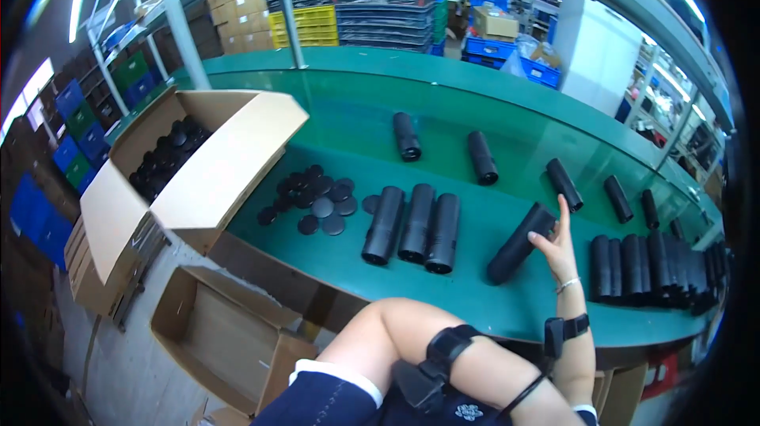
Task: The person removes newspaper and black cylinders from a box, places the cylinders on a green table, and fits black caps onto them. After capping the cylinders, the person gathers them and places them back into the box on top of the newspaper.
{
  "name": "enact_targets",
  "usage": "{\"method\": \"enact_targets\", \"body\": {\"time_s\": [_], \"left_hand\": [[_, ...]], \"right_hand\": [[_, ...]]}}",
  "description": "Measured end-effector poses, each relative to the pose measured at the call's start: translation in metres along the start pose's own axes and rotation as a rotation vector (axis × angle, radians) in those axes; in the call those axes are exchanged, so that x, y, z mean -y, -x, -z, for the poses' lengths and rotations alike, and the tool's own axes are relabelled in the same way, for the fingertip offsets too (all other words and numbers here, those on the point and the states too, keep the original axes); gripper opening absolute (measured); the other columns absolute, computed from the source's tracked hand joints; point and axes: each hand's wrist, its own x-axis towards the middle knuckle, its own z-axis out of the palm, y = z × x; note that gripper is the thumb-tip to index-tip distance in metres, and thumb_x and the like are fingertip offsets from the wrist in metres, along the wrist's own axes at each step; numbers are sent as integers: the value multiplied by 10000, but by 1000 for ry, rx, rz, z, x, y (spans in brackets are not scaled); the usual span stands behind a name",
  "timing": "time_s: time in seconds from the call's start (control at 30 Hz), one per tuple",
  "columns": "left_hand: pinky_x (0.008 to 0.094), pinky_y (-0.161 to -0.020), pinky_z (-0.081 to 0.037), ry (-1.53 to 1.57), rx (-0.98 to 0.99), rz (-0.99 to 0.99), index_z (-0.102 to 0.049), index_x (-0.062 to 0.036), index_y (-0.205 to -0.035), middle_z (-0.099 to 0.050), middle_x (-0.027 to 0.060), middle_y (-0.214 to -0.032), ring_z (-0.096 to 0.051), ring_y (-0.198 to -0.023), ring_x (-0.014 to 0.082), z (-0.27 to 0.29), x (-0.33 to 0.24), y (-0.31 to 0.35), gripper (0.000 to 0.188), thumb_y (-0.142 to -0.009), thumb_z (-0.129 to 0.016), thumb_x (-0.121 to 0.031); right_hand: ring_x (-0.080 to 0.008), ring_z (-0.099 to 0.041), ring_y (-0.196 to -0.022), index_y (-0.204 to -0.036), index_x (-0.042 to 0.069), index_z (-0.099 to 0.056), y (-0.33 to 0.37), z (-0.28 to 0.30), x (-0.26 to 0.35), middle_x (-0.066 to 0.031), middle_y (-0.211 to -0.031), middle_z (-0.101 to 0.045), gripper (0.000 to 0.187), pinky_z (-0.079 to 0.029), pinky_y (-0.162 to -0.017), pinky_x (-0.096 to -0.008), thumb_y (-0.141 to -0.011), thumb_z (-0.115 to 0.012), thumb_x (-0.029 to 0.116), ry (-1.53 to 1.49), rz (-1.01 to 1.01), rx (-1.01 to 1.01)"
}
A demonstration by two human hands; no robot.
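My right hand [559, 250] is at a black tube [518, 244] slanting over the green bench. Its thumb presses the tube's near side while the index finger stretches straight along the far end; the other fingers are mostly hidden. My left arm [396, 327] bends across my body, a black strapped device on it, and my left hand is out of sight. To the left, three black tubes [418, 224] lie side by side. Beyond them is a loose spread of black round discs [322, 207]. More tubes [633, 264] are bunched at the right.
Several tubes [482, 158] lie spaced along the green strip behind the bench. A cardboard box [229, 165] of black discs stands at the left, flaps spread. Below it is another open carton [214, 331]. Metal posts [291, 22] rise behind.
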Motion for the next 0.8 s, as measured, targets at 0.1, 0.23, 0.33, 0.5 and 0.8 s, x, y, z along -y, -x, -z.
{"method": "enact_targets", "body": {"time_s": [0.1,0.23,0.33,0.5,0.8], "left_hand": [[410,-872,-404,-662,-197,34,-556,0,-1106,-561,148,-1065,-523,-965,296,32,-18,25,367,-894,-514,-297],[487,-960,-339,-1757,-1219,594,-430,-7,-1251,-474,153,-1148,-409,-1112,363,96,-20,125,824,-623,-800,-393],[380,-1005,-367,-1585,-1423,537,-302,-13,-1363,-451,172,-1225,-453,-1165,292,114,-2,188,794,-728,-747,-181],[322,-883,-464,-1327,-1501,431,-330,-51,-1329,-480,146,-1209,-527,-1079,251,108,-2,179,614,-812,-660,-34],[339,-994,-363,-1389,-1453,381,-215,-37,-1390,-424,132,-1247,-472,-1130,204,116,-1,199,762,-801,-695,-79]], "right_hand": [[-207,-555,-1014,-1466,149,-163,10,-17,18,-96,-1120,-545,950,-452,-912,-348,-712,-725,8,-17,29,94],[-199,-518,-1089,-1335,100,-303,32,-5,-3,-109,-1184,-486,871,-461,-897,-341,-644,-830,153,101,205,85],[-302,-492,-1195,-1305,39,-401,44,-18,17,-175,-1280,-459,660,-446,-948,-387,-737,-713,163,428,179,182],[-293,-563,-1018,-1009,63,-619,70,-7,169,-128,-1093,-567,264,-494,-814,-375,-761,-669,137,1012,610,240],[-145,-631,-772,-892,135,-655,57,-63,264,-41,-875,-633,157,-498,-568,-299,-736,-638,145,1011,697,894]]}}
